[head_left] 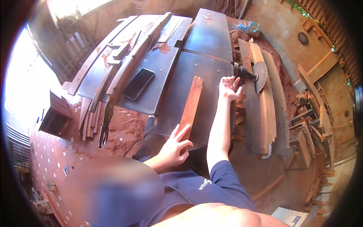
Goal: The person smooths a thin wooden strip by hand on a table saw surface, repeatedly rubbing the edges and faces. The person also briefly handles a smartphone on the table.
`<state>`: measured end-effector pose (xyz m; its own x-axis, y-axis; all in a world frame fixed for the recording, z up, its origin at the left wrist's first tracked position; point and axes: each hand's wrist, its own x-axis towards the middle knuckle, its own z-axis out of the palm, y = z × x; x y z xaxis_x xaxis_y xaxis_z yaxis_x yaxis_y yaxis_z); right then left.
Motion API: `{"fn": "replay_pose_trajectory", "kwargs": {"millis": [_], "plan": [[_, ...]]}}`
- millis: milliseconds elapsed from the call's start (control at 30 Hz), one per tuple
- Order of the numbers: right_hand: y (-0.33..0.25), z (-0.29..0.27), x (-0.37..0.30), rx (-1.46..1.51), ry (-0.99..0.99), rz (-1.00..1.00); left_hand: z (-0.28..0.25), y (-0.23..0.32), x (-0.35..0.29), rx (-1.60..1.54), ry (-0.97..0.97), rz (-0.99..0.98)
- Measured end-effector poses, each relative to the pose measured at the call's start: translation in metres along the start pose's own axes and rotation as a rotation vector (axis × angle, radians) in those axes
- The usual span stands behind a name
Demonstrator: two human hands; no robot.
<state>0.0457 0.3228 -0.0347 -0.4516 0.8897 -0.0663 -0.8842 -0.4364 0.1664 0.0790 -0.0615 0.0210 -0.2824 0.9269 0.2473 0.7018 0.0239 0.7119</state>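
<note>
A reddish wooden strip (193, 98) lies lengthwise on the dark metal machine table (213, 70). My left hand (176, 149) is at the strip's near end, two fingers stretched along it and the others curled; that end is partly hidden under them. Farther right, my right hand (229, 89) is held over the table's right edge, palm showing, thumb apart from the half-bent fingers, with nothing in it. Just beyond it is a toothed circular saw blade (260, 77), mounted upright on a dark shaft (245, 72); I cannot tell whether it is turning.
A black phone (138, 84) lies on the left table section beside several long wood pieces (130, 62). Right of the blade runs a long board (267, 113). Scrap wood (302, 143) is piled at the right. Sawdust (126, 126) covers the floor; a blurred patch hides the lower left.
</note>
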Motion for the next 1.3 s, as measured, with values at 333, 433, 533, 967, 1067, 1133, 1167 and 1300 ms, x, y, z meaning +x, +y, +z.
{"fn": "replay_pose_trajectory", "kwargs": {"millis": [333, 433, 533, 967, 1067, 1133, 1167, 1300], "plan": [[-0.013, 0.004, 0.014, -0.002, -0.018, -0.039, -0.011, -0.068, 0.126, 0.187, 0.024, 0.111], [-0.007, 0.002, 0.014, -0.009, -0.008, -0.038, -0.005, -0.097, 0.173, 0.162, 0.023, 0.057], [-0.007, 0.002, 0.014, -0.006, -0.003, -0.044, -0.001, -0.105, 0.213, 0.156, 0.025, 0.018], [-0.001, 0.010, 0.009, -0.011, -0.005, -0.049, 0.000, -0.131, 0.309, 0.233, 0.054, 0.039], [0.003, 0.010, 0.010, -0.015, -0.018, -0.046, 0.003, -0.145, 0.329, 0.256, 0.064, 0.041], [0.003, 0.011, 0.012, -0.019, -0.014, -0.043, 0.007, -0.150, 0.341, 0.293, 0.099, 0.072], [0.002, 0.009, 0.014, -0.021, -0.012, -0.043, 0.009, -0.151, 0.347, 0.297, 0.087, 0.045], [0.004, 0.007, 0.017, -0.038, -0.045, 0.006, 0.012, -0.157, 0.369, 0.310, 0.044, -0.017]]}}
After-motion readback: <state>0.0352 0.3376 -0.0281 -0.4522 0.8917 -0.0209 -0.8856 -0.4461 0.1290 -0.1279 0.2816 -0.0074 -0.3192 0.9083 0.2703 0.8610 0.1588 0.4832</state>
